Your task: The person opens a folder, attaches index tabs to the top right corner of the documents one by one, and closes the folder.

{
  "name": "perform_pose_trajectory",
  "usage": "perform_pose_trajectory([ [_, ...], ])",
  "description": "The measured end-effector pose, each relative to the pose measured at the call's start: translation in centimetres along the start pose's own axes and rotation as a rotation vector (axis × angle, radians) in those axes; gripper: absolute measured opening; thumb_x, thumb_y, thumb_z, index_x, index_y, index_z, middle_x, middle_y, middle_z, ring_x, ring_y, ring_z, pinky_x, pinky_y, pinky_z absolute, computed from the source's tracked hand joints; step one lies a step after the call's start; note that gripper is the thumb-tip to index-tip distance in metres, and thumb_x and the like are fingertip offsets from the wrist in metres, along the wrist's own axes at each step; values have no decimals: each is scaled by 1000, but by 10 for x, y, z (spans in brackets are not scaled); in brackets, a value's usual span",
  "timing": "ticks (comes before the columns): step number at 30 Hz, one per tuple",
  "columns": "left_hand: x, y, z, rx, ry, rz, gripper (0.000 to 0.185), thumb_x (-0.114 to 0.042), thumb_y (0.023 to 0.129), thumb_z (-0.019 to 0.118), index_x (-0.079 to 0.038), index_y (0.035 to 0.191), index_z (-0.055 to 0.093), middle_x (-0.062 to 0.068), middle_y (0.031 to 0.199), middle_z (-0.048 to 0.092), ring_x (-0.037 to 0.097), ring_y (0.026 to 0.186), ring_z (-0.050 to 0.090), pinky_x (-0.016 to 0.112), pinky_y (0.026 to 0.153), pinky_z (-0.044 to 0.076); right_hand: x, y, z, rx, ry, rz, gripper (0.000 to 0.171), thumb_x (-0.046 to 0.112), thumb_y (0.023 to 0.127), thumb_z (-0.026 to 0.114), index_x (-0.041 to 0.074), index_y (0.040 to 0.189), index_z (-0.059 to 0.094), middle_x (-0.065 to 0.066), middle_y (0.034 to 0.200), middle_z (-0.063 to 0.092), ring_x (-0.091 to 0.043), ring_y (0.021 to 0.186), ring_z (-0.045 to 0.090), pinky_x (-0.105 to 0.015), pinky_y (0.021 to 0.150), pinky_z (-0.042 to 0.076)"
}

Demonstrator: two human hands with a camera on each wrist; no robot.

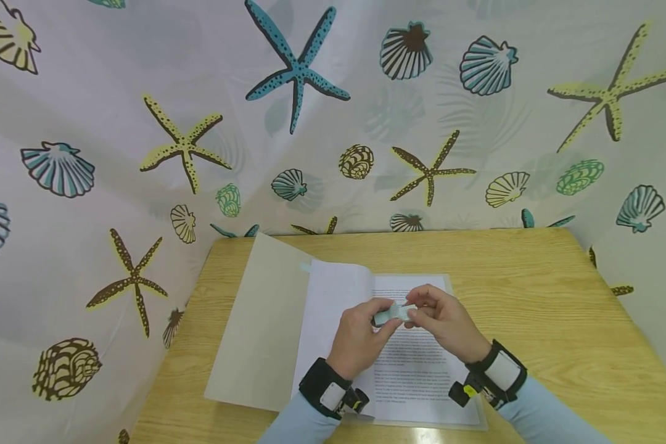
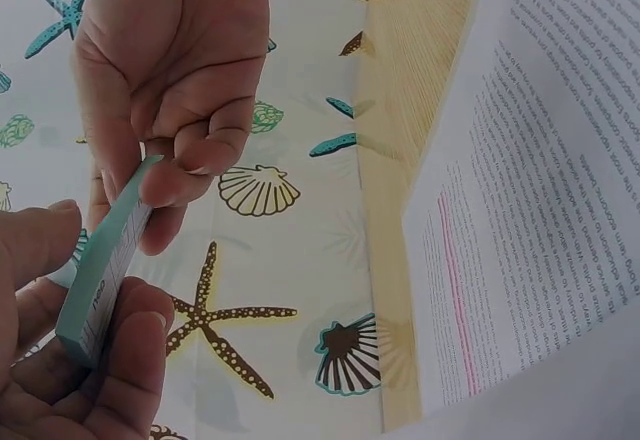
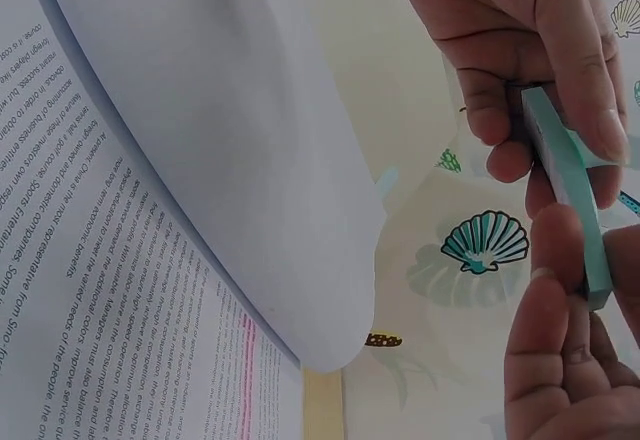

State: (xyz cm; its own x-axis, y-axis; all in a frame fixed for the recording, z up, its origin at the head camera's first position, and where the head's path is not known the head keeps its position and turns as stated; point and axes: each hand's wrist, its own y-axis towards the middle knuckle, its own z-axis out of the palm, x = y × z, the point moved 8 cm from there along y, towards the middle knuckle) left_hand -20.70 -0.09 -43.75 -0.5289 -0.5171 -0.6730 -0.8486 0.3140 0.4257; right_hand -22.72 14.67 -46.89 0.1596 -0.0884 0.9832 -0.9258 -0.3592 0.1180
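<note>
I find both hands raised over the open folder, sharing one small teal pad of sticky tabs [image 1: 391, 313] between them. My left hand [image 1: 361, 336] grips the pad's near end, thumb and fingers curled round it; my right hand [image 1: 441, 320] pinches its far end at the top edge, fingertips [image 2: 185, 175] set on the uppermost leaf — as if to peel it. The pad is held in the air above the printed page [image 1: 416, 357], not resting on anything. Progress, as I judge it: the folder [image 1: 261, 327] already lies open on the wooden surface [image 1: 533, 290], one sheet [image 1: 333, 296] is turned up toward the left, and a pink highlighted line [image 2: 455, 290] marks the text; a pale tab [image 1: 305, 267] appears to protrude at the far edge of the turned sheet, though it is small. No leaf is yet free of the pad, and none is visibly placed on the printed page, so the marking itself seems still to do. Count: one pad, one folder, one turned sheet, one printed page exposed, one pink line, two hands — both occupied. A shell-and-starfish curtain [image 1: 311, 123] encloses the far side.
</note>
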Motion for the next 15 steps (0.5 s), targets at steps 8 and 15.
perform_pose_trajectory([
  [8,-3,1,2,7,5,31,26,-22,86,74,-11,108,68,-2,101,70,2,83,61,17,66,49,-7,2,5,56,-20,98,27,15,99,55,-3,118,53,-18,103,60,-24,79,67,-35,71,55],
  [15,-8,-1,3,1,101,94,39,-22,81,79,-12,115,64,-2,113,65,9,107,58,24,89,48,-7,2,2,-3,-126,88,11,2,91,61,1,103,63,-14,100,62,-20,73,61,-29,64,54],
])
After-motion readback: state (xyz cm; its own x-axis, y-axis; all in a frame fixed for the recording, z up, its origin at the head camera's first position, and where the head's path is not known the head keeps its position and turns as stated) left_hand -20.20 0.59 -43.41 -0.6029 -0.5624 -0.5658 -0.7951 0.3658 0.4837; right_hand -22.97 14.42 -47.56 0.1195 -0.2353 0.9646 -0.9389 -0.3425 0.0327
